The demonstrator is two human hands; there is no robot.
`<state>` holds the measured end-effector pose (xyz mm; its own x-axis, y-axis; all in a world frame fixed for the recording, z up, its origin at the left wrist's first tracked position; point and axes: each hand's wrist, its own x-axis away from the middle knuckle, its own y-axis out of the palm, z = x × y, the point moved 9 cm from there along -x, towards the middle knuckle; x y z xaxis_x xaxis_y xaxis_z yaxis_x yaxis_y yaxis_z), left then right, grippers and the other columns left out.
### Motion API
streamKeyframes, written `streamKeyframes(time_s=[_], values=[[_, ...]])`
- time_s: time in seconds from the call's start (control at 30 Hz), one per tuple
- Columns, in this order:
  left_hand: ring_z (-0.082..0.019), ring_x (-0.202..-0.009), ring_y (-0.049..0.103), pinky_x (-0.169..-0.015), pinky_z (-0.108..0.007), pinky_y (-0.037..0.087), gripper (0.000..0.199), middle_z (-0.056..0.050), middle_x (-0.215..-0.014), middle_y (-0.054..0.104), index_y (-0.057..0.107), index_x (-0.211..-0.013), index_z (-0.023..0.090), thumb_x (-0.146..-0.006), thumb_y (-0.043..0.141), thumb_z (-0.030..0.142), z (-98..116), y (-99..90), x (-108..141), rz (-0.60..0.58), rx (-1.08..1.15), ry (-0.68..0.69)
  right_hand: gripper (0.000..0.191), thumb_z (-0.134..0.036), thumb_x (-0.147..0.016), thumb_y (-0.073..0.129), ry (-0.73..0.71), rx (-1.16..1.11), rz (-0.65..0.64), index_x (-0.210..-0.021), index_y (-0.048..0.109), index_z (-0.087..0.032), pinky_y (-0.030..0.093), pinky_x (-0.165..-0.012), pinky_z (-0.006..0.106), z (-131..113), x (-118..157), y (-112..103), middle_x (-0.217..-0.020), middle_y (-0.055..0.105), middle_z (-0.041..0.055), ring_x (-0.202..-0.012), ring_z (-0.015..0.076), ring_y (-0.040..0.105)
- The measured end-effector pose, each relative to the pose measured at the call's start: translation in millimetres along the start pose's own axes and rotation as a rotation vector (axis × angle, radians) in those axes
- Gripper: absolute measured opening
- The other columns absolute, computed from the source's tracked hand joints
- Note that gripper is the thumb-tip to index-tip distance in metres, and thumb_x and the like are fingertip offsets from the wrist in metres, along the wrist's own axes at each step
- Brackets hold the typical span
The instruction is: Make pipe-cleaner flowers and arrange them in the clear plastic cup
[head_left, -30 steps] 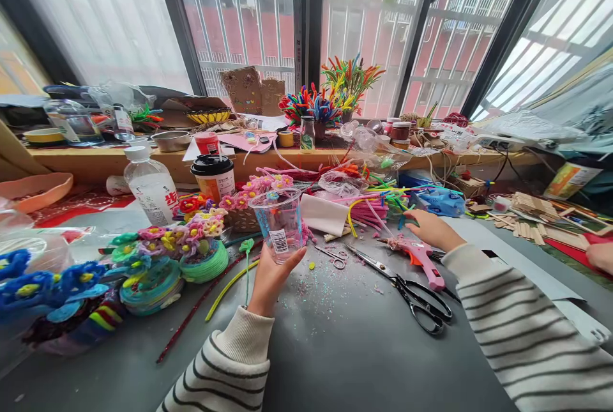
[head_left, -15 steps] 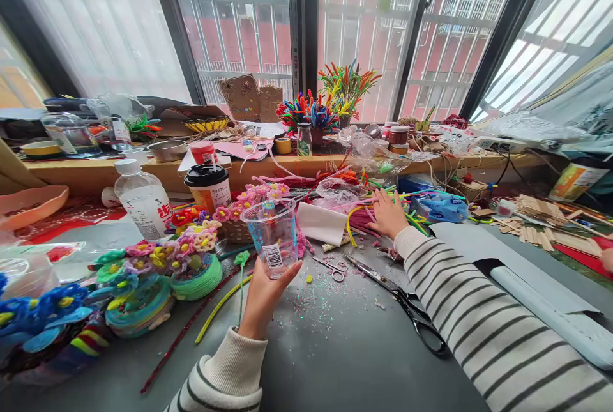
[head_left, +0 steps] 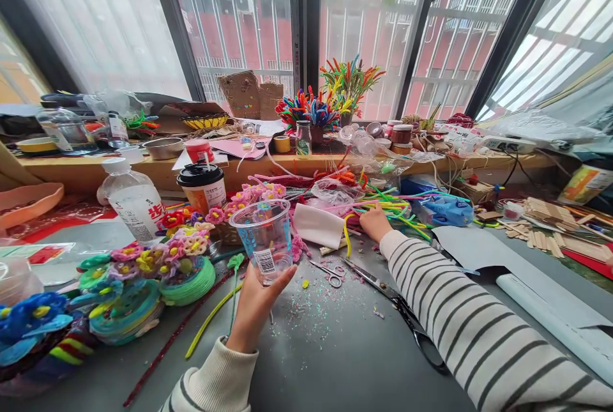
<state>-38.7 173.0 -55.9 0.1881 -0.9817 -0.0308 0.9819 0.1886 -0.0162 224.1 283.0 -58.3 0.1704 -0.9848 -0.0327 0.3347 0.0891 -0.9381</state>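
A clear plastic cup with blue print and a barcode label is gripped near its base by my left hand, above the table. A green pipe-cleaner flower stands close behind that wrist. My right hand reaches into the pile of coloured pipe cleaners, its fingers curled in; the fingertips are hidden, so what they hold I cannot make out. A yellow pipe cleaner bends down just left of it. Black scissors lie by the right forearm, and small scissors lie between the hands.
Pipe-cleaner flower pots, a white-capped bottle and a lidded drink cup stand left. Glitter is scattered mid-table. Wooden sticks and grey sheet material lie right. A cluttered wooden ledge runs behind.
My right hand has moved slightly left and lower, and its spread fingers have curled in. My left hand, still holding the cup, appears a little further left and lower.
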Motion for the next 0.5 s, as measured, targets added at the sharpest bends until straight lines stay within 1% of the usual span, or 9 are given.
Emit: streamKeyframes(time_s=[0.07, 0.2, 0.4, 0.47, 0.5], values=[[-0.019, -0.074, 0.06, -0.073, -0.035, 0.044, 0.06, -0.009, -0.098, 0.062, 0.052, -0.101, 0.016, -0.05, 0.074, 0.039, 1.4, -0.5, 0.2, 0.009, -0.002, 0.015, 0.03, -0.029, -0.083, 0.051, 0.037, 0.022, -0.021, -0.108, 0.051, -0.013, 0.047, -0.077, 0.038, 3.7, -2.3, 1.8, -0.108, 0.055, 0.0088, -0.092, 0.0184, 0.056], [-0.02, -0.075, 0.061, -0.072, -0.034, 0.045, 0.059, -0.009, -0.098, 0.062, 0.053, -0.1, 0.015, -0.051, 0.073, 0.04, 4.3, -0.9, 0.8, 0.023, -0.006, 0.039, 0.031, -0.029, -0.083, 0.052, 0.059, 0.021, -0.032, -0.109, 0.051, -0.012, 0.047, -0.077, 0.038, 6.8, -5.8, 3.9, -0.109, 0.055, 0.0095, -0.093, 0.0191, 0.055], [-0.02, -0.073, 0.061, -0.071, -0.034, 0.045, 0.062, -0.01, -0.099, 0.062, 0.051, -0.102, 0.015, -0.05, 0.073, 0.041, 2.3, 1.5, 1.4, -0.001, -0.013, 0.008, 0.029, -0.028, -0.083, 0.051, 0.064, -0.044, -0.038, -0.108, 0.051, -0.014, 0.046, -0.079, 0.04, 17.3, -4.7, 1.3, -0.109, 0.055, 0.0088, -0.095, 0.0191, 0.055], [-0.02, -0.072, 0.061, -0.071, -0.033, 0.045, 0.062, -0.01, -0.098, 0.063, 0.051, -0.1, 0.015, -0.049, 0.074, 0.041, 2.2, 1.3, 1.8, 0.0, -0.017, 0.002, 0.034, -0.038, -0.081, 0.052, 0.052, -0.093, -0.055, -0.103, 0.056, -0.012, 0.044, -0.082, 0.042, 25.9, -4.7, -0.6, -0.106, 0.058, 0.0103, -0.097, 0.0218, 0.055], [-0.02, -0.073, 0.061, -0.071, -0.033, 0.045, 0.061, -0.01, -0.098, 0.063, 0.051, -0.1, 0.015, -0.049, 0.074, 0.041, 2.5, 1.4, 2.1, 0.0, -0.017, 0.001, 0.04, -0.045, -0.079, 0.051, 0.043, -0.125, -0.064, -0.098, 0.059, -0.011, 0.043, -0.082, 0.042, 31.4, -4.6, -1.9, -0.102, 0.06, 0.0118, -0.096, 0.0238, 0.055]])
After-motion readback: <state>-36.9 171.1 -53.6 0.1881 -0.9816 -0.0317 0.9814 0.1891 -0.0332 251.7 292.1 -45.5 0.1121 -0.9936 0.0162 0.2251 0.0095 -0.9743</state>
